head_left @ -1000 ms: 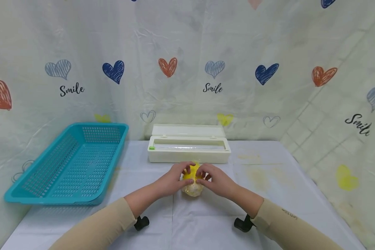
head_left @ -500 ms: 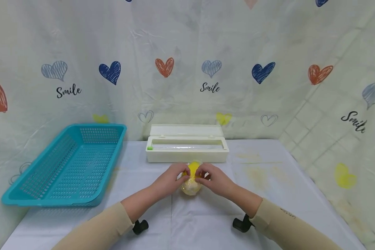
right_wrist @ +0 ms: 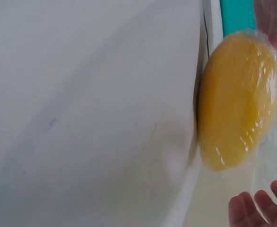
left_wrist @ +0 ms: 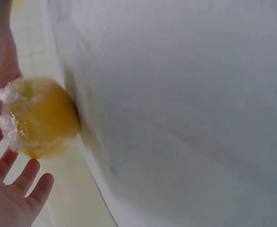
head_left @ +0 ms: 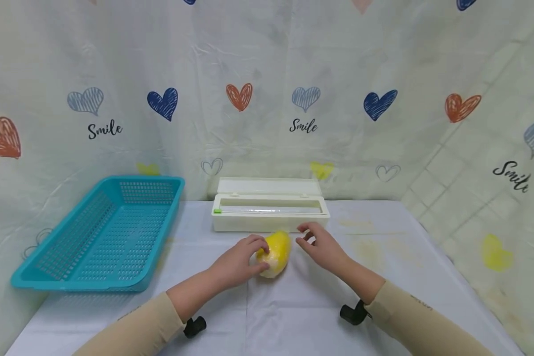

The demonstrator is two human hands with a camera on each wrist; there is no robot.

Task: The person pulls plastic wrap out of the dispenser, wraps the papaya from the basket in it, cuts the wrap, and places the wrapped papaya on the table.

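A yellow mango [head_left: 279, 249] wrapped in clear cling film rests on the white cloth, in front of the cling film box. Its film is bunched and wrinkled [left_wrist: 14, 124] on one side and smooth on the other. My left hand [head_left: 240, 259] holds the mango from the left, thumb near the front and fingers bent over the upper side. In the right wrist view, the left hand's fingers [right_wrist: 276, 35] touch the film at the mango's end. Apart from the fruit, to its right, my right hand [head_left: 320, 247] hovers with loosely bent fingers and nothing in them.
A white cling film box [head_left: 270, 222] stands behind the mango, lid raised, with a film roll inside and a green slider at its left. To the left is a blue plastic basket [head_left: 115, 237]. A heart-printed sheet [head_left: 267, 59] hangs at the back.
Both hands were at the mango's bunched film. The right hand has let go and moved right. The mango has turned, showing more smooth yellow, while the left hand stays on it.
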